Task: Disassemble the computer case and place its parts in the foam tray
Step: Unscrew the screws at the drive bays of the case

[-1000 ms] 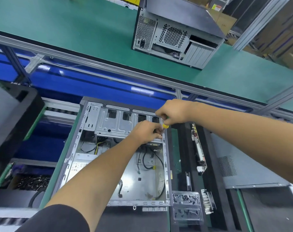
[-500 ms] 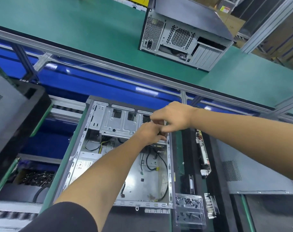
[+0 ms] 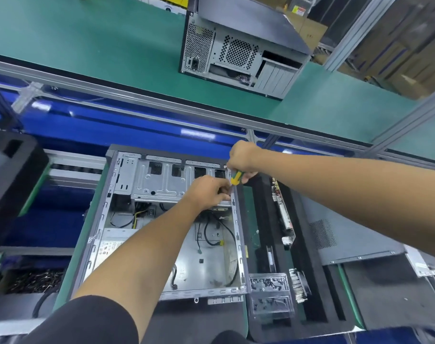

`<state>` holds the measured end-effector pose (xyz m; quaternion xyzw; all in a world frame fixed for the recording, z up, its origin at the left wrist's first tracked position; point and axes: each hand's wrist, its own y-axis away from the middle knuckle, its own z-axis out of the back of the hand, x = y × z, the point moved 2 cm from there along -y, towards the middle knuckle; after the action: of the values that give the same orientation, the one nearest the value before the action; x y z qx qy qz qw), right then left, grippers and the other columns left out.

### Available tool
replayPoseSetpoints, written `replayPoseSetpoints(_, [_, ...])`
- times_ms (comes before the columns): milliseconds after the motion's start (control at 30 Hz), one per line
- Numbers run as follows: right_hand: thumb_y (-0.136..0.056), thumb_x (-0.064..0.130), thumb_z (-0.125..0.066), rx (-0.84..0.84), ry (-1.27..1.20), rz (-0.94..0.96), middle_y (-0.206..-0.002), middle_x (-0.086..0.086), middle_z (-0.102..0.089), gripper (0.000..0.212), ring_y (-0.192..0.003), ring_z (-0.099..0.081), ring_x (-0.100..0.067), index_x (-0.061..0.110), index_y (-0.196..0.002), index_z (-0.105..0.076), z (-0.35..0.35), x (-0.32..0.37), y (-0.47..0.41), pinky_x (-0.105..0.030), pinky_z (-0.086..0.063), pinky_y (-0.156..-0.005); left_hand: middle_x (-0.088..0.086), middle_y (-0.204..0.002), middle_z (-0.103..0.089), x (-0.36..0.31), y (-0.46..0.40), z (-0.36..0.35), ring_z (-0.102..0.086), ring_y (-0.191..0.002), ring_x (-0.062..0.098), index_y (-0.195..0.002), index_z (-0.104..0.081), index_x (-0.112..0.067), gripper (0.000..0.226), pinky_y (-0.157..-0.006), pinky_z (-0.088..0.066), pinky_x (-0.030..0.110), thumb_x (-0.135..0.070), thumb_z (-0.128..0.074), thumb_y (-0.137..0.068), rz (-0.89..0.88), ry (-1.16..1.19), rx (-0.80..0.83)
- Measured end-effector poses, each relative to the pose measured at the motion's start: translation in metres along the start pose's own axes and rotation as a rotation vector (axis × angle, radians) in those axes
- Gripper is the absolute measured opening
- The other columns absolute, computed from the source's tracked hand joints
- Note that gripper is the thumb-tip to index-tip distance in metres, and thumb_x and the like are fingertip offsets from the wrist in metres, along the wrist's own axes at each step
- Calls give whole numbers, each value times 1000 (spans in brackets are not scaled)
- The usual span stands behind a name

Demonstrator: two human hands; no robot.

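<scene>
Computer case [image 3: 161, 232] lies open; right hand [image 3: 243, 157] grips the screwdriver [image 3: 236, 178], left hand [image 3: 209, 192] pinches at its tip. Better keep the driver square, steadying the screw.

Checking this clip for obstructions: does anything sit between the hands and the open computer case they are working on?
Nothing visible. The left hand is already on the drive cage at the open computer case far right corner, and the right hand holds a green-and-yellow screwdriver there.
</scene>
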<state>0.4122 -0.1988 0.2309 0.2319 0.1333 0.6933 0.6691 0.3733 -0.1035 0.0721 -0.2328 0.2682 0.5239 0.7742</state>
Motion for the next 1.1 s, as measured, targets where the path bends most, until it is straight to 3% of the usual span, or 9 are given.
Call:
replayPoseSetpoints(233, [-89,5,-52,18,263,526,-73,-11,-64,16,-45,-65,-20,7,-73,-51,3,-13,7,-33,-49,-51,-21,-86,-74,5,-2,-4,-67,-86,5,-96,-71,-34,16,-81,-54,29,-43,-78,-85,3,4,-3])
replayPoseSetpoints(400, [-83,8,-59,72,552,843,-77,4,-57,17,-71,-55,-20,19,-71,-52,0,0,5,-33,-43,-62,-22,-88,-74,5,-1,-3,-67,-91,8,-97,-72,-38,13,-76,-48,26,-46,-73,-87,21,-19,11])
replayPoseSetpoints(567, [-85,9,-63,95,676,1175,-85,0,-58,5,-62,-39,-15,14,-85,-65,11,-14,7,-28,-29,-55,-21,-93,-75,4,-1,-5,-69,-92,9,-100,-71,-39,14,-76,-46,25,-46,-73,-88,13,-39,3])
replayPoseSetpoints(633, [-87,17,-54,91,753,1360,-90,-2,-63,19,-56,-37,-19,13,-95,-70,8,-15,8,-26,-27,-50,-15,-92,-76,6,-2,-7,-70,-90,15,-100,-74,-37,15,-72,-40,24,-46,-74,-88,-2,-62,-23])
replayPoseSetpoints(733, [-85,31,-38,171,917,1497,-104,-2,-66,38,-54,-49,-30,12,-99,-67,6,-18,10,-30,-41,-47,-7,-87,-77,5,-2,-8,-70,-84,21,-101,-74,-32,19,-69,-38,25,-46,-75,-88,-25,-102,-58])
replayPoseSetpoints(833, [-84,36,-42,130,813,1238,-108,3,-57,35,-61,-47,-21,20,-111,-57,15,-20,9,-27,-36,-53,-15,-93,-76,6,-2,-7,-70,-92,14,-101,-72,-35,15,-78,-50,28,-44,-74,-89,-14,-78,-35])
replayPoseSetpoints(933, [-89,42,-47,74,323,691,-108,3,-64,21,-62,-65,-15,31,-107,-47,18,-20,8,-33,-47,-57,-19,-92,-75,3,-1,-5,-69,-91,9,-99,-69,-32,15,-80,-51,28,-41,-76,-88,-9,-58,-32])
replayPoseSetpoints(1033, [-96,38,-53,78,-47,224,-96,-16,-70,21,-58,-72,-28,17,-101,-51,9,-16,1,-32,-46,-47,-21,-92,-75,1,-1,-3,-68,-90,4,-100,-69,-32,17,-77,-46,22,-42,-76,-87,-6,-52,-23])
replayPoseSetpoints(1100, [-92,19,-59,141,-73,47,-100,-27,-72,14,-62,-67,-35,7,-97,-54,5,-10,3,-29,-46,-45,-22,-93,-75,1,-2,-3,-68,-91,3,-100,-69,-33,17,-77,-47,22,-42,-76,-87,-6,-54,-25])
